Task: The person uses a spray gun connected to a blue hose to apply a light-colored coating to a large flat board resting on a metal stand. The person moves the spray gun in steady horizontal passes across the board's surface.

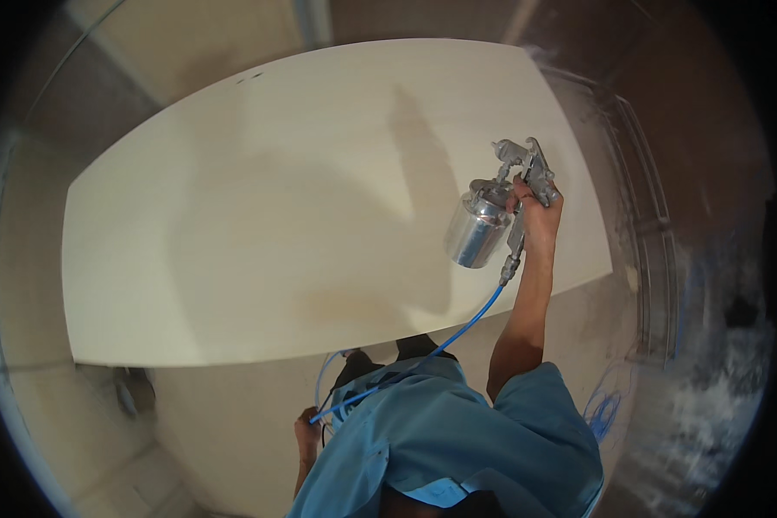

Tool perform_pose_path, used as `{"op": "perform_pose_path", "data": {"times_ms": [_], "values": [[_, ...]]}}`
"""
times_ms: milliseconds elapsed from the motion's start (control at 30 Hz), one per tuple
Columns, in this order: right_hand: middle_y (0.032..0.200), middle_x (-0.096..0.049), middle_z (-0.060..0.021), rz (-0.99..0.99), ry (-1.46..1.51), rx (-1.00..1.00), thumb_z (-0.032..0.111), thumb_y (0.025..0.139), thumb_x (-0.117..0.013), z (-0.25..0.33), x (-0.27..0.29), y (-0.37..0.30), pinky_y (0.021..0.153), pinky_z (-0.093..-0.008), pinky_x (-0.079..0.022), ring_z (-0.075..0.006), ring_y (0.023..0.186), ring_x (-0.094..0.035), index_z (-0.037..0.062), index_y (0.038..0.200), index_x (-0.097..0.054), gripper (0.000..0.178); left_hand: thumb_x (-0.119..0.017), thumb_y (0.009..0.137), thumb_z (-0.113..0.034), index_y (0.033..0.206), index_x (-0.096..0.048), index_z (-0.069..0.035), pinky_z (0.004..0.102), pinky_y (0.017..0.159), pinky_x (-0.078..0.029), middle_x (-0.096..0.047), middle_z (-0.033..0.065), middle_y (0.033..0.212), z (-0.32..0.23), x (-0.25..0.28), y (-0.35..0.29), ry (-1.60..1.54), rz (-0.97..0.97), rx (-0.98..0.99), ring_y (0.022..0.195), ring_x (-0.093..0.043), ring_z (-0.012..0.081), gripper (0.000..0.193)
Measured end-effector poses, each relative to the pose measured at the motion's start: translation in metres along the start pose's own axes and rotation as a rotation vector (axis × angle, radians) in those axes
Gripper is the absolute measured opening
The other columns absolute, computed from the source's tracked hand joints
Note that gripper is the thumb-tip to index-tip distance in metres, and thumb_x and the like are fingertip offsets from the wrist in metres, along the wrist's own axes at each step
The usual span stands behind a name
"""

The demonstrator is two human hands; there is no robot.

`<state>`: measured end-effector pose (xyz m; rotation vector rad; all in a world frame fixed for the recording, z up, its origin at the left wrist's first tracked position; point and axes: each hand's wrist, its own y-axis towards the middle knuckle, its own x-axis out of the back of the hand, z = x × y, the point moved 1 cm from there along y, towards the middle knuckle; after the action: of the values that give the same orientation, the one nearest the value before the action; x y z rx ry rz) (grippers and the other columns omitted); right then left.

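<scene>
My right hand (537,211) is wrapped round the handle of a metal spray gun (540,173), held above the right part of a large pale panel (319,216). A shiny silver paint cup (478,226) hangs under the gun, tilted. From the bottom of the handle a blue air hose (470,324) runs down across my body to the left. Low by my waist, my left hand (306,427) is closed round that hose. The panel's surface is smooth, with shadows of my arm and body on it and small dark marks near its far edge.
A loose coil of blue hose (603,414) lies on the floor at my right. Dark rails (652,216) stand beyond the panel's right end. White-stained dark flooring (708,432) shows at the lower right. A dark object (135,393) sits below the panel's near left corner.
</scene>
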<state>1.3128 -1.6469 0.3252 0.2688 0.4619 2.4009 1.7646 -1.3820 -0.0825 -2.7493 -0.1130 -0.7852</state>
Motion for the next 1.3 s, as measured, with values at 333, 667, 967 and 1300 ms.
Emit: {"op": "perform_pose_path", "data": {"times_ms": [333,667,967,1300], "values": [[0.064,-0.057,-0.0043,0.142,0.038,-0.136,0.001,0.085,-0.065,-0.014,-0.057,-0.047,0.049,-0.0286,-0.041,-0.0133,0.052,-0.052,-0.0007,0.088,-0.061,0.005,-0.052,0.096,-0.045,0.08,-0.058,0.001,0.0327,0.054,-0.037,-0.049,0.0042,0.061,0.032,-0.024,0.034,-0.313,-0.29,0.299,0.06,-0.047,0.0149,0.049],[0.064,-0.056,-0.0029,0.414,0.065,-0.316,-0.001,0.088,-0.062,0.007,-0.113,-0.096,0.049,-0.0277,-0.042,-0.0106,0.053,-0.052,-0.0014,0.084,-0.058,0.006,-0.053,0.097,-0.04,0.078,-0.054,-0.01,0.0238,0.046,-0.035,-0.047,-0.0033,0.066,0.066,-0.077,-0.077,-0.79,-0.102,0.819,0.057,-0.045,0.0067,0.035],[0.077,-0.062,-0.0021,0.313,-0.049,-0.346,-0.001,0.086,-0.061,0.021,-0.037,-0.083,0.062,-0.0257,-0.047,-0.0108,0.064,-0.055,-0.0002,0.134,-0.052,0.049,-0.05,0.098,-0.035,0.08,-0.058,-0.002,0.0309,0.06,-0.044,-0.055,0.0041,0.07,0.031,-0.009,-0.127,-0.36,-0.395,0.653,0.065,-0.051,0.0143,0.038],[0.099,-0.068,-0.008,0.263,-0.043,-0.014,-0.001,0.084,-0.059,0.033,-0.052,-0.115,0.083,-0.0277,-0.048,-0.0125,0.088,-0.06,-0.0045,0.134,-0.05,0.051,-0.065,0.088,-0.04,0.096,-0.072,-0.004,0.0422,0.072,-0.052,-0.07,0.0199,0.084,0.019,0.113,-0.181,0.069,-0.304,0.508,0.081,-0.07,0.0341,0.038]]}}
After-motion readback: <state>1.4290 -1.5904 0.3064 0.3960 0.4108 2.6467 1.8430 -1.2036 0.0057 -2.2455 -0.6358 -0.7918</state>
